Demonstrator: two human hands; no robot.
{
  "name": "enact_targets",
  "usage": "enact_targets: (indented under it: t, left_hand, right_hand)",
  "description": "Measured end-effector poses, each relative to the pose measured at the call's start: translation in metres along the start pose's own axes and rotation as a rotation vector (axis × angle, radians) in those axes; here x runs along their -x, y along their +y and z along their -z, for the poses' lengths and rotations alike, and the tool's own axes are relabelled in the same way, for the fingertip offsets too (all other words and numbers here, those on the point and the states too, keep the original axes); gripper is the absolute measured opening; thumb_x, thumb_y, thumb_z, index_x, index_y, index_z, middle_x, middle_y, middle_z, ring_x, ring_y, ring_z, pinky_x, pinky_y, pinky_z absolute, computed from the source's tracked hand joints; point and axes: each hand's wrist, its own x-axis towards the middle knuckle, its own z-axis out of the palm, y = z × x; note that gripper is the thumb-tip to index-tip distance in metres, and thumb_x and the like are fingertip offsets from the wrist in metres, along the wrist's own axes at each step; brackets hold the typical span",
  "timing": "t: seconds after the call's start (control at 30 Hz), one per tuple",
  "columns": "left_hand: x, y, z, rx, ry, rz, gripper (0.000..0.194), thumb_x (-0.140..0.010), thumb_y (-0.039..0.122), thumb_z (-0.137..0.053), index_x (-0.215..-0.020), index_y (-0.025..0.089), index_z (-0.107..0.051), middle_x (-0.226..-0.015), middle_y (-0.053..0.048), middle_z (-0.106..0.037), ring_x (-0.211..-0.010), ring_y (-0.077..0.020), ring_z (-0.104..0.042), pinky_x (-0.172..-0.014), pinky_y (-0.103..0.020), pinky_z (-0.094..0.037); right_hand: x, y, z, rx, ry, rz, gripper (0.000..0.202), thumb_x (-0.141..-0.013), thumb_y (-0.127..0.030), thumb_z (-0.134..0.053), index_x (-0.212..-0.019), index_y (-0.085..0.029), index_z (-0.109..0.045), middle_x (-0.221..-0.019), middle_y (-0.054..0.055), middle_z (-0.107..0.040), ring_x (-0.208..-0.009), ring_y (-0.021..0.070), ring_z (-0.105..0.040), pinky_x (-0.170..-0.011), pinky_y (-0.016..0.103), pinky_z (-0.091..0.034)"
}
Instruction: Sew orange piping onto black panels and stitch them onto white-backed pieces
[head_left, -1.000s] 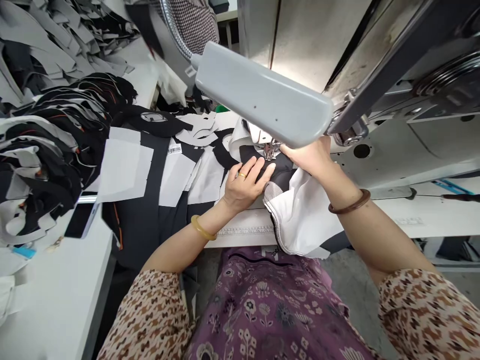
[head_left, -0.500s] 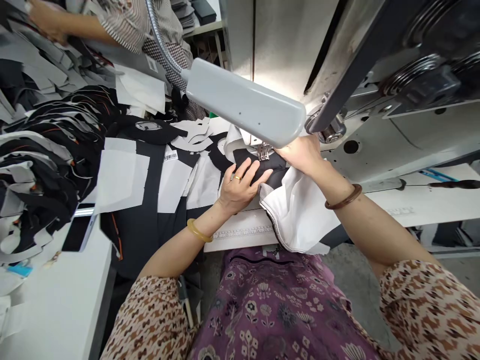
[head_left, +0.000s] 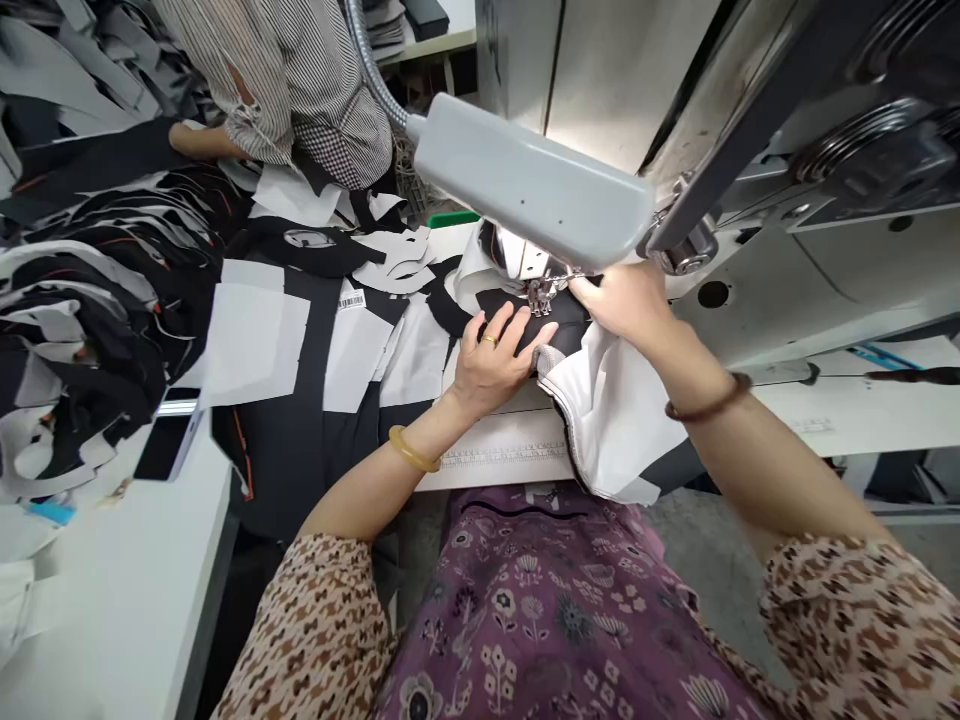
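Black fabric (head_left: 566,318) lies under the metal presser foot (head_left: 540,295) of a sewing machine. My left hand (head_left: 495,362) rests on its left part, open, fingers spread and pressing lightly near the foot. Just right of the foot, my right hand (head_left: 626,300) is closed on the fabric's edge; its thumb side shows, the other fingers are mostly hidden. A white lining piece with a dark edge (head_left: 611,420) hangs from the fabric below my right hand, over the front edge of the machine bed (head_left: 517,455), which carries a printed ruler.
A grey lamp (head_left: 532,180) hangs low over the needle area. Black and white cut pieces (head_left: 356,350) lie to the left, beyond them a heap of fabric parts (head_left: 97,270) and a phone (head_left: 166,440). A co-worker in a striped shirt (head_left: 330,90) stands at the back left.
The view has shifted, so the machine and lamp appear further right. Both my hands stay beside the presser foot. The co-worker's hand has come lower, onto dark fabric.
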Motion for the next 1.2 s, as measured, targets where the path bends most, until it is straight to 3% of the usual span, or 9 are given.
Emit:
enact_targets:
  t: [0.1, 0.17, 0.3, 0.5, 0.63, 0.77, 0.9, 1.03, 1.2]
  left_hand:
    - [-0.001, 0.001, 0.003, -0.011, 0.014, -0.010, 0.038, -0.089, 0.031, -0.045, -0.126, 0.029, -0.050, -0.122, -0.010, -0.059, -0.115, -0.0264, -0.054, -0.098, -0.045, -0.035]
    - [-0.002, 0.001, 0.005, 0.038, -0.010, 0.006, 0.038, -0.090, 0.033, -0.043, -0.126, 0.029, -0.050, -0.123, -0.010, -0.059, -0.116, -0.0273, -0.053, -0.098, -0.047, -0.034]
    - [-0.004, 0.001, 0.006, 0.046, -0.030, 0.026, 0.036, -0.090, 0.033, -0.041, -0.124, 0.028, -0.053, -0.122, -0.011, -0.059, -0.116, -0.0281, -0.053, -0.097, -0.048, -0.033]
    - [-0.006, -0.002, 0.009, 0.030, -0.059, -0.003, 0.036, -0.088, 0.032, -0.045, -0.123, 0.027, -0.053, -0.121, -0.011, -0.059, -0.114, -0.0279, -0.052, -0.095, -0.048, -0.032]
    - [-0.013, -0.006, 0.011, 0.084, -0.125, -0.010, 0.035, -0.086, 0.028, -0.044, -0.119, 0.024, -0.055, -0.116, -0.011, -0.061, -0.111, -0.0256, -0.054, -0.095, -0.047, -0.032]
    - [-0.019, -0.014, 0.012, 0.175, -0.108, -0.183, 0.031, -0.087, 0.021, -0.037, -0.108, 0.017, -0.060, -0.104, -0.011, -0.067, -0.100, -0.0202, -0.060, -0.085, -0.039, -0.042]
    - [-0.019, -0.016, 0.014, 0.231, -0.137, -0.294, 0.029, -0.086, 0.022, -0.038, -0.102, 0.016, -0.061, -0.105, -0.011, -0.067, -0.102, -0.0210, -0.060, -0.081, -0.039, -0.046]
    - [-0.018, -0.010, 0.009, 0.203, -0.124, -0.251, 0.027, -0.088, 0.031, -0.039, -0.090, 0.017, -0.062, -0.098, -0.010, -0.069, -0.099, -0.0211, -0.063, -0.076, -0.036, -0.048]
    - [-0.018, -0.008, 0.000, 0.223, -0.077, -0.246, 0.027, -0.091, 0.016, -0.035, -0.085, 0.018, -0.061, -0.093, -0.007, -0.071, -0.094, -0.0166, -0.066, -0.069, -0.031, -0.047]
  right_hand:
    - [0.051, -0.022, 0.022, -0.248, -0.042, 0.215, 0.040, -0.089, -0.042, -0.028, -0.091, -0.016, -0.059, -0.105, 0.010, -0.057, -0.100, 0.0208, -0.048, -0.086, 0.036, -0.035]
    - [0.083, -0.037, 0.024, -0.267, -0.015, 0.293, 0.045, -0.081, -0.057, -0.042, -0.095, -0.015, -0.053, -0.102, 0.011, -0.055, -0.095, 0.0211, -0.047, -0.083, 0.037, -0.037]
    - [0.114, -0.060, 0.002, -0.252, 0.137, 0.053, 0.048, -0.064, -0.059, -0.061, -0.077, -0.017, -0.041, -0.079, 0.007, -0.050, -0.077, 0.0186, -0.044, -0.069, 0.032, -0.038]
    - [0.118, -0.063, -0.001, -0.137, -0.099, -0.201, 0.013, -0.071, -0.028, -0.049, -0.072, -0.018, -0.041, -0.059, 0.000, -0.048, -0.053, 0.0127, -0.038, -0.050, 0.025, -0.023]
    - [0.115, -0.047, 0.024, 0.215, 0.044, 0.145, 0.014, -0.074, -0.009, -0.039, -0.072, -0.017, -0.051, -0.079, 0.006, -0.059, -0.072, 0.0155, -0.049, -0.053, 0.026, -0.024]
    - [0.103, -0.039, 0.033, 0.236, 0.023, 0.527, 0.028, -0.076, -0.002, -0.030, -0.071, -0.016, -0.054, -0.100, 0.005, -0.061, -0.087, 0.0150, -0.052, -0.064, 0.026, -0.032]
    - [0.094, -0.040, 0.035, 0.239, -0.161, 0.496, 0.028, -0.075, 0.002, -0.030, -0.066, -0.016, -0.050, -0.069, 0.002, -0.057, -0.059, 0.0122, -0.044, -0.053, 0.026, -0.020]
    - [0.088, -0.039, 0.043, 0.221, -0.207, 0.480, 0.025, -0.078, -0.002, -0.032, -0.061, -0.015, -0.046, -0.060, 0.002, -0.053, -0.057, 0.0115, -0.043, -0.052, 0.026, -0.017]
    - [0.083, -0.034, 0.046, 0.230, -0.225, 0.512, 0.024, -0.075, -0.001, -0.030, -0.057, -0.014, -0.041, -0.055, 0.002, -0.049, -0.054, 0.0112, -0.041, -0.050, 0.026, -0.016]
